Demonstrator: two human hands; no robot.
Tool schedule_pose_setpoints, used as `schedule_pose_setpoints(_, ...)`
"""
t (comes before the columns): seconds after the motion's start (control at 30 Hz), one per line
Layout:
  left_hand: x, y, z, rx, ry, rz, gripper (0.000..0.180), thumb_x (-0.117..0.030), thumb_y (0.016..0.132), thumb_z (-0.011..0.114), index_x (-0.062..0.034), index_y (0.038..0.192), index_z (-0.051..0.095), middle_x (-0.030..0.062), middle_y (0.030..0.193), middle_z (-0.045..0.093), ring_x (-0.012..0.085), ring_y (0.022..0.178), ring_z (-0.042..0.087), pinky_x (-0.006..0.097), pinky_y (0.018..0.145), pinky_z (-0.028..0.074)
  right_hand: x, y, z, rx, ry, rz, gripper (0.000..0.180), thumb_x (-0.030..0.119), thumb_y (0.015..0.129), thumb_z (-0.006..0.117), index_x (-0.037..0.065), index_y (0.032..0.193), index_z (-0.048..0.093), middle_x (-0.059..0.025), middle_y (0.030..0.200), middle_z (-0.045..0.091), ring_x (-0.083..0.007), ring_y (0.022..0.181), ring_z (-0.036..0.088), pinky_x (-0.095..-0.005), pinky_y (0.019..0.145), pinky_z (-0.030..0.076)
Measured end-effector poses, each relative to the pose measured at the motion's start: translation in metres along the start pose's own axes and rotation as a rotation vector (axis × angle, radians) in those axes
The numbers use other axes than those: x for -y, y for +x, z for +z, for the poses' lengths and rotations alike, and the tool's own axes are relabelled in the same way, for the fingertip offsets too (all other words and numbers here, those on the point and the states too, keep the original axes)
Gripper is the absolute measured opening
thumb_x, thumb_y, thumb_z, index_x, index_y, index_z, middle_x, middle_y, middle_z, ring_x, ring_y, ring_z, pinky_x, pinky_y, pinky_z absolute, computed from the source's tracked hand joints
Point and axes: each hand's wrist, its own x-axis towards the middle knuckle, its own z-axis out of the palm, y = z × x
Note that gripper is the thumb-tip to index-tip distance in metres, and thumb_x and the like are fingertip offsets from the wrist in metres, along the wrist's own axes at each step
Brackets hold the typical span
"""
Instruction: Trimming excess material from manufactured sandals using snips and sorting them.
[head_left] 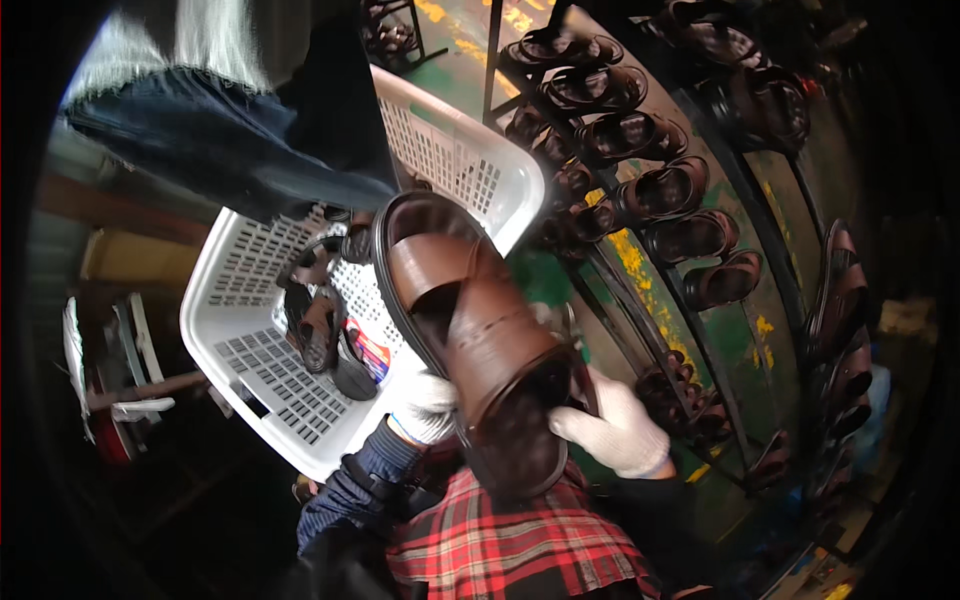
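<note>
1. Sandal [480, 330], brown leather w/ crossed straps, sits between both gloved hands, held up in front of the person; long axis runs from 11 o'clock (far end, over the basket rim) to 5 o'clock (near end, by the plaid apron [510, 545]).
2. Left hand [425, 405] in white glove, at approx 8 o'clock of the near end, fingers curled shut on the sandal's edge.
3. Right hand [615, 428], also gloved, at approx 4 o'clock of it, closed on the same end from the other side. Both equally near; neither free.
4. White plastic basket [225, 300] lies at 9–10 o'clock of the sandal, partly under its far end; a few more dark sandals [320, 325] inside.
5. Black metal rack [640, 190] w/ rows of similar brown sandals runs from 12 to 3 o'clock, close beside the right hand.
6. Another person's dark trouser leg [230, 150] stands at 10–11 o'clock, just past the basket.
</note>
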Motion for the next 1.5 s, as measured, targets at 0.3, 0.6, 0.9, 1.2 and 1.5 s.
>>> schedule_pose_setpoints(0.3,0.004,-0.048,-0.007,0.203,0.268,-0.067,0.066,-0.045,0.107,0.04,-0.0062,0.158,0.023,0.0209,0.158,0.032,0.0353,0.143,0.04,0.049,0.117,0.038,0.063,-0.004,0.024,-0.568,-1.219,-0.472,0.035,0.015,0.087,0.065,0.003,0.12,0.063,-0.016,0.13,0.054,-0.0327,0.113,0.056,-0.0721,0.1,0.034)
schedule_pose_setpoints(0.6,-0.008,-0.051,-0.035,0.053,0.45,0.069,0.07,-0.049,0.104,0.042,-0.0068,0.158,0.024,0.0188,0.159,0.032,0.0349,0.143,0.039,0.05,0.118,0.036,0.071,-0.001,0.039,-0.613,-1.463,-0.328,0.049,0.022,0.085,0.064,0.003,0.129,0.056,-0.0163,0.132,0.051,-0.0312,0.109,0.057,-0.0747,0.106,0.026)
schedule_pose_setpoints(0.9,-0.026,-0.049,-0.057,-0.051,0.643,0.195,0.075,-0.052,0.102,0.044,-0.0074,0.158,0.024,0.0167,0.16,0.032,0.0345,0.143,0.038,0.05,0.119,0.034,0.066,0.003,0.043,-0.707,-1.418,-0.281,0.038,0.022,0.089,0.06,0.004,0.122,0.06,-0.0135,0.123,0.056,-0.0259,0.087,0.06,-0.0638,0.102,0.038)
schedule_pose_setpoints(1.2,-0.042,-0.051,-0.099,0.11,0.813,0.164,0.079,-0.056,0.099,0.046,-0.008,0.158,0.025,0.0145,0.161,0.032,0.0341,0.144,0.038,0.05,0.12,0.032,0.035,0.016,0.044,-0.809,-0.859,0.078,0.025,0.033,0.089,0.065,0.008,0.091,0.065,-0.0177,0.079,0.068,-0.0374,0.075,0.068,-0.0473,0.069,0.056)
schedule_pose_setpoints(1.5,0.061,0.026,0.048,0.301,0.687,-0.081,0.109,-0.067,0.079,0.066,0.0007,0.154,0.026,0.024,0.149,0.044,0.0408,0.132,0.048,0.065,0.117,0.031,-0.075,-0.036,-0.058,-0.602,0.353,-0.256,0.046,0.008,0.089,0.062,0.003,0.135,0.059,-0.0135,0.118,0.07,-0.0226,0.108,0.066,-0.0342,0.097,0.05)
